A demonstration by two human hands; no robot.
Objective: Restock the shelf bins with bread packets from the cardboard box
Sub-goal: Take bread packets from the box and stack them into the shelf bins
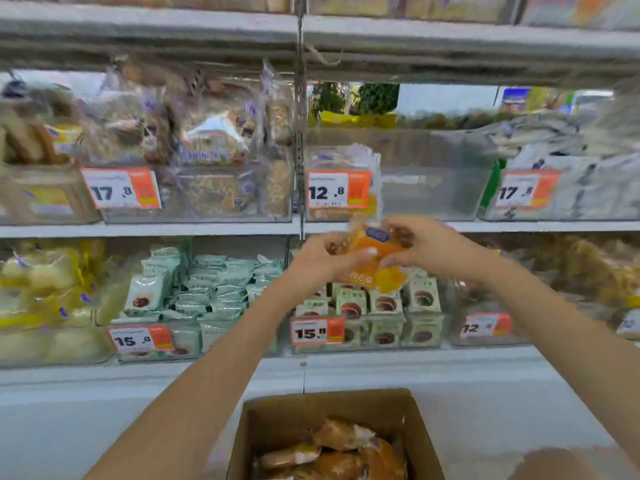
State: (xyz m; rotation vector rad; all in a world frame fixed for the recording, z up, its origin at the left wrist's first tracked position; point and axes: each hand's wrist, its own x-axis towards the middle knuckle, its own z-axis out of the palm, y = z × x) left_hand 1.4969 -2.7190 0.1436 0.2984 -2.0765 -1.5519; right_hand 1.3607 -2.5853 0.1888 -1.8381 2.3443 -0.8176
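We see both hands raised in front of the shelving, sharing 1 orange bread packet point(372, 252). Our left hand point(320, 259) grips the packet's left end, thumb curled over the front; our right hand point(420, 245) pinches its upper right end, fingers curled around the wrapper. The packet sits between the 2 hands, tilted, its lower flap hanging down, just below the clear bin point(433, 188) with the 12.8 price tag point(339, 189). That bin holds a few packets point(341, 159) stacked at its left end behind the tag; rest of its inside looks bare, image is blurry. Cardboard box point(287, 417) is open at bottom centre, below the hands, with several more orange-brown packets point(337, 452) lying in it. Left of the metal upright point(299, 140), a bin with a 17.8 tag point(121, 188) is full of clear-wrapped bread. Right of the 12.8 bin, another 17.8 tag point(524, 189) fronts a bin of pale grey-white packets. Lower shelf: yellow-wrapped loaves point(41, 292) at far left, pale green small packets point(207, 289) behind a 15.8 tag point(140, 339), more green boxes point(386, 306) behind a 2nd 15.8 tag point(317, 331), and a tag starting 12 point(485, 326) further right, remaining digits unreadable. Top shelf goods are too blurred to tell.
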